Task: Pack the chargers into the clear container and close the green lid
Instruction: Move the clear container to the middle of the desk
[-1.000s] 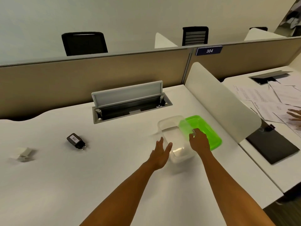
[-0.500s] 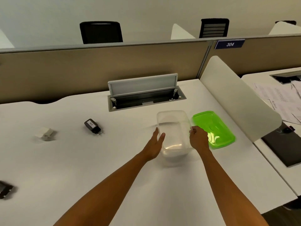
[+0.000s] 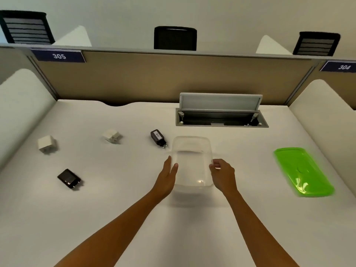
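The clear container stands open and empty in the middle of the white desk. My left hand presses flat against its left wall, and my right hand grips its right rim. The green lid lies flat on the desk, well to the right and apart from the container. Several chargers lie to the left: a black one with a white label just beside the container's far left corner, a white one, a white cube and a black one nearer me.
An open cable hatch with a raised flap sits behind the container. White curved dividers bound the desk on the left and the right. A tan partition closes the back, with chairs beyond.
The container has slid left between my hands, away from the green lid, which stayed in place. The view has swung left, bringing more chargers into sight.
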Action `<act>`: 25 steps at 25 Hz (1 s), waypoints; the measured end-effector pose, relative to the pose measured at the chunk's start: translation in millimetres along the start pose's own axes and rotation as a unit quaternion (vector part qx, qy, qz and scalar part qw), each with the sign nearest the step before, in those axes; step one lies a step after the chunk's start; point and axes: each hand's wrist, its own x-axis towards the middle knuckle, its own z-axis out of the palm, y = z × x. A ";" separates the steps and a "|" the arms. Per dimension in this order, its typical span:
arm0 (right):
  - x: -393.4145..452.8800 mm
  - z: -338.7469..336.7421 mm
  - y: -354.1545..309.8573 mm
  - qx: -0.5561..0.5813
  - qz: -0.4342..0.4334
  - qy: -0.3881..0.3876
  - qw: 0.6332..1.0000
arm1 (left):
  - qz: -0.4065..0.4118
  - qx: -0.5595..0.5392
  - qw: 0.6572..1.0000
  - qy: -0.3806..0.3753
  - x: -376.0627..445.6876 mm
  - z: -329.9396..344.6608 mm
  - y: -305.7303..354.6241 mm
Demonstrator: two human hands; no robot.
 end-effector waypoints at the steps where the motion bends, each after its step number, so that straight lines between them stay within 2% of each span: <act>1: -4.8 11.9 -5.8 0.004 -0.003 -0.011 1.000 | -0.002 -0.002 1.000 0.016 -5.9 -11.4 -7.6; 8: -34.1 82.0 -35.0 0.006 -0.027 -0.083 0.996 | -0.006 -0.035 0.992 0.118 -24.4 -72.9 -44.4; 14: -34.8 109.6 -53.0 0.003 -0.032 -0.109 0.994 | -0.003 -0.039 0.986 0.160 -18.1 -97.3 -52.6; 20: -24.3 112.5 -54.5 0.012 -0.014 -0.142 0.990 | 0.023 -0.058 0.982 0.180 -11.7 -108.0 -61.2; 25: 22.1 88.0 -63.1 -0.015 -0.010 -0.110 0.994 | 0.093 -0.080 0.973 0.195 -16.5 -119.4 -91.1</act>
